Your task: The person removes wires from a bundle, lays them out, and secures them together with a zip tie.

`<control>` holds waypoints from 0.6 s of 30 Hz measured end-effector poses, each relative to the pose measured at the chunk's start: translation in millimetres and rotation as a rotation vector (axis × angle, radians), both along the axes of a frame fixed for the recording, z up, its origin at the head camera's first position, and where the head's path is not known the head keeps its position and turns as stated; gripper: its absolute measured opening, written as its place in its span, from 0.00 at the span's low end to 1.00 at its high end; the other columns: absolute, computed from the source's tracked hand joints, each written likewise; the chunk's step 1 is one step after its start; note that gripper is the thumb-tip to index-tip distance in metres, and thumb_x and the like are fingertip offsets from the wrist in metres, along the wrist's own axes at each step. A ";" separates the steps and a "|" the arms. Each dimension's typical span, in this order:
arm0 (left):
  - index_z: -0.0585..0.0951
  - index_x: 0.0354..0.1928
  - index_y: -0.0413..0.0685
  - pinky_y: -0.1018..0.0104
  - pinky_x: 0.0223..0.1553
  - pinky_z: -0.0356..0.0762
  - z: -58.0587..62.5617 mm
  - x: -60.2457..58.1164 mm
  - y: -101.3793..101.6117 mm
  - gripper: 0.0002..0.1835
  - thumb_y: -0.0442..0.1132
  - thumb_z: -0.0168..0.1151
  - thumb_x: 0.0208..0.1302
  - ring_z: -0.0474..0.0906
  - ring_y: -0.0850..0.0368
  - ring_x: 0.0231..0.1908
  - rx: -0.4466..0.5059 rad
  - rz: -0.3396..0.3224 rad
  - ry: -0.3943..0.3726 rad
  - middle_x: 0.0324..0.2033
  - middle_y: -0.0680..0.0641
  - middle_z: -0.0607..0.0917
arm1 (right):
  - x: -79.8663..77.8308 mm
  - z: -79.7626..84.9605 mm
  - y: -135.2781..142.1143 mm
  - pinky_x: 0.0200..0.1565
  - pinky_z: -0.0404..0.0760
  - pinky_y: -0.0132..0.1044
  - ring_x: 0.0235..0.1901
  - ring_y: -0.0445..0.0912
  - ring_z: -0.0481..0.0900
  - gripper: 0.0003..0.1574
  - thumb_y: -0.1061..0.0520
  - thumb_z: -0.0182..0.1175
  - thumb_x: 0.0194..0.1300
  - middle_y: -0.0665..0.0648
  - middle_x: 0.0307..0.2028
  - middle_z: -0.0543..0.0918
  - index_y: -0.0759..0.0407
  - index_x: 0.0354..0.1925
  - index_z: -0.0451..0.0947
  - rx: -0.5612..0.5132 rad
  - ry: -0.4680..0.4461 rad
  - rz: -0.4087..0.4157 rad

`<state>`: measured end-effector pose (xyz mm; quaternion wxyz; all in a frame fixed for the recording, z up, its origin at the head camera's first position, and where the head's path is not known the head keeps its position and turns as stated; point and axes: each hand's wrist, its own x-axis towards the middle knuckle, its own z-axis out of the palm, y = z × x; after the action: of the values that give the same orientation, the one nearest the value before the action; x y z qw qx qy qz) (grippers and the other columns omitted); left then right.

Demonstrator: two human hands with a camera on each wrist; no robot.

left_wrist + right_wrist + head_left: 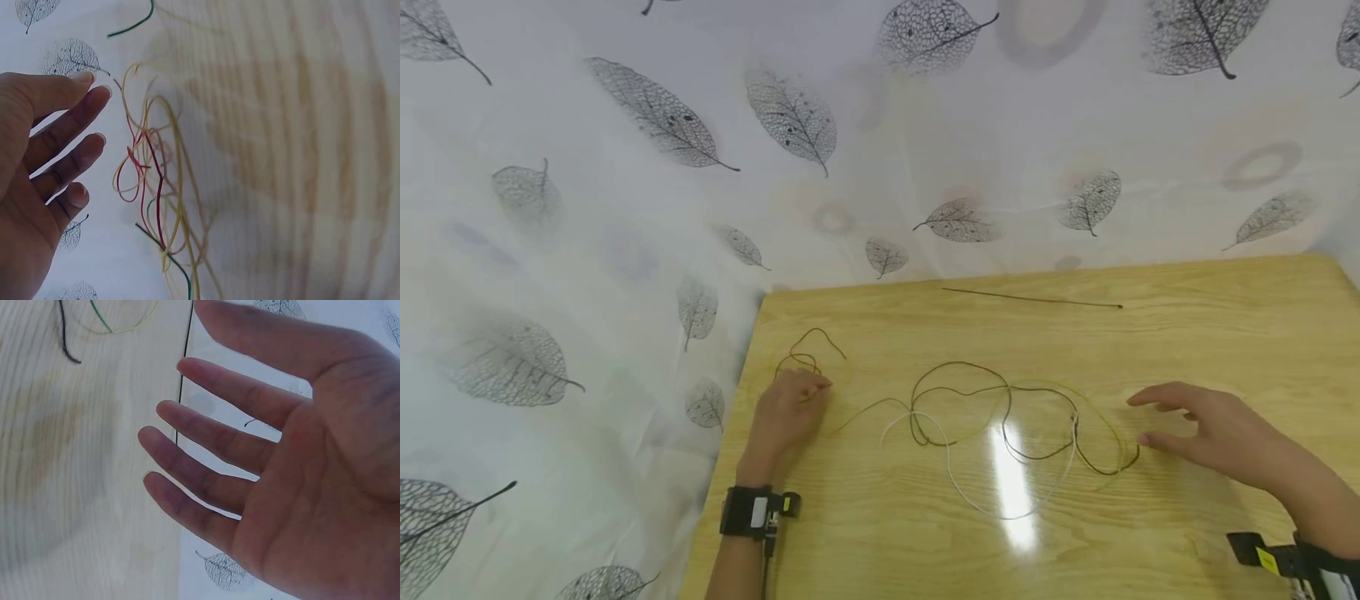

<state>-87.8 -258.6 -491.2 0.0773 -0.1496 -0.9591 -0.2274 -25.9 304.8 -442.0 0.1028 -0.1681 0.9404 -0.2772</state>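
Note:
My left hand (786, 412) is at the table's left side, beside a thin dark-looking cord (815, 329) lying in small loops. In the left wrist view, the thumb and fingers (74, 159) are loosely bent with nothing between them. Red (160, 194), yellow (179, 150) and green (178, 262) cords appear past the fingertips. Over the table's right half hovers my right hand (1225, 433), fingers spread and holding nothing. Its fingertips are just right of a loose tangle made of a dark cord (958, 362), a white cord (953, 479) and a yellow cord (1101, 410).
One thin dark cord (1032, 297) lies nearly straight near the back edge of the wooden table (1225, 325). Behind and left of the table hangs a white leaf-print sheet (850, 217). Light glares off the tabletop within the tangle.

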 end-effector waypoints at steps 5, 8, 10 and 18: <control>0.87 0.38 0.50 0.54 0.38 0.81 0.5 -10.6 -6.4 0.05 0.37 0.68 0.59 0.79 0.52 0.43 -0.032 -0.033 0.130 0.43 0.50 0.87 | -10.1 8.6 -12.0 0.41 0.80 0.60 0.46 0.62 0.81 0.25 0.49 0.67 0.63 0.66 0.52 0.82 0.59 0.54 0.79 -0.017 0.037 0.017; 0.87 0.39 0.50 0.55 0.38 0.80 0.0 -18.3 -7.4 0.06 0.36 0.69 0.59 0.78 0.51 0.43 -0.050 -0.050 0.163 0.43 0.50 0.85 | -15.6 12.6 -21.0 0.41 0.80 0.59 0.45 0.60 0.82 0.22 0.53 0.67 0.63 0.63 0.50 0.84 0.59 0.53 0.80 -0.019 0.076 0.033; 0.87 0.40 0.49 0.56 0.37 0.79 0.0 -23.6 -7.7 0.08 0.35 0.69 0.58 0.77 0.52 0.42 -0.060 -0.058 0.174 0.43 0.49 0.84 | -20.5 14.3 -27.7 0.41 0.81 0.58 0.44 0.58 0.82 0.21 0.55 0.67 0.62 0.61 0.49 0.85 0.58 0.53 0.81 -0.010 0.095 0.045; 0.85 0.47 0.49 0.57 0.35 0.76 5.0 -50.9 -3.1 0.16 0.28 0.69 0.56 0.73 0.51 0.40 -0.117 -0.092 0.136 0.44 0.48 0.81 | -44.2 25.9 -64.7 0.41 0.81 0.56 0.45 0.57 0.82 0.20 0.59 0.66 0.63 0.60 0.48 0.85 0.61 0.53 0.80 -0.019 0.105 0.125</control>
<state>-138.8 -261.7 -486.1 0.1228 -0.2130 -0.9554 -0.1634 -70.1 240.0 -416.1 0.0686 -0.2416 0.9295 -0.2700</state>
